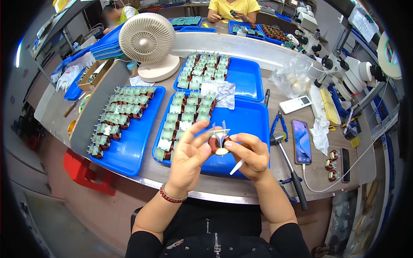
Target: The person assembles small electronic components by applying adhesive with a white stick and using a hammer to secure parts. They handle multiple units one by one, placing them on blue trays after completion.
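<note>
Head view: copper-wound round coil (213, 144) with pale-green board (220, 130), above rectangular blue plastic tray (246, 115), left hand (188, 153) and right hand (251, 157) pinching it in closed grip; slender white stick (237, 167) in latter might scratch coil if tilted.

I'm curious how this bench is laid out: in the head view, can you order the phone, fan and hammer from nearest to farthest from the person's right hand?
1. Hammer: just right of the right hand.
2. Phone: farther right.
3. Fan: far off, upper left.
</note>
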Motion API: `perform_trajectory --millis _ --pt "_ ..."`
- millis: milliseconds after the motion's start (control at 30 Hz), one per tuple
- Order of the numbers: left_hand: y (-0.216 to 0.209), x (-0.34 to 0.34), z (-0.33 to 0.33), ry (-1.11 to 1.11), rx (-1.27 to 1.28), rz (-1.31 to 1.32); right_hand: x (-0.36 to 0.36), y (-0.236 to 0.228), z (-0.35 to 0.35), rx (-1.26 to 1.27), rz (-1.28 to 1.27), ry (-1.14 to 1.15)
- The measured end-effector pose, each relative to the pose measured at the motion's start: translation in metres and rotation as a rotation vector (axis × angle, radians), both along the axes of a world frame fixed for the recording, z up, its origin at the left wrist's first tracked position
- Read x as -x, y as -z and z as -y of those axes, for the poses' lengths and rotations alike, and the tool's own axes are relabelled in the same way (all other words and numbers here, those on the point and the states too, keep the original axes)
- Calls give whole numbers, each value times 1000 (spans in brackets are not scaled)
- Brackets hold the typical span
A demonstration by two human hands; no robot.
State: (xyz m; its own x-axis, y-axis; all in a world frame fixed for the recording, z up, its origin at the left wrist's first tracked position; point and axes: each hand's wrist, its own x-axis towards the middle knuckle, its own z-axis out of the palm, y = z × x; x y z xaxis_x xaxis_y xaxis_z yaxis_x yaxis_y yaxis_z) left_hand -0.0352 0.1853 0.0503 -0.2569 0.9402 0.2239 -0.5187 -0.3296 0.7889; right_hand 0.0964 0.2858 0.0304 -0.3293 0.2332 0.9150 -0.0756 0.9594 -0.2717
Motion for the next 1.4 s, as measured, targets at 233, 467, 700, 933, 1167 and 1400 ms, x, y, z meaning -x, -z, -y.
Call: perform_trajectory --millis 233,467,700,933,1167,1400 --pt "-1 -2 2 -48 12 75 3 4 4 202 -4 -211" --pt "4 2 0 -119 -82 -128 -2 -6 14 550 87 -234" --pt "-4 -1 1 -48 -105 -170 -2 -1 9 392 42 -219" --pt "-4 -7 4 21 -2 -352 -2 1 9 470 -15 -220" --pt "13 -2 -17 73 232 -295 -15 -11 -8 810 376 -198" --pt "68 -6 -54 18 391 -632 -27 3 -50 757 144 109"
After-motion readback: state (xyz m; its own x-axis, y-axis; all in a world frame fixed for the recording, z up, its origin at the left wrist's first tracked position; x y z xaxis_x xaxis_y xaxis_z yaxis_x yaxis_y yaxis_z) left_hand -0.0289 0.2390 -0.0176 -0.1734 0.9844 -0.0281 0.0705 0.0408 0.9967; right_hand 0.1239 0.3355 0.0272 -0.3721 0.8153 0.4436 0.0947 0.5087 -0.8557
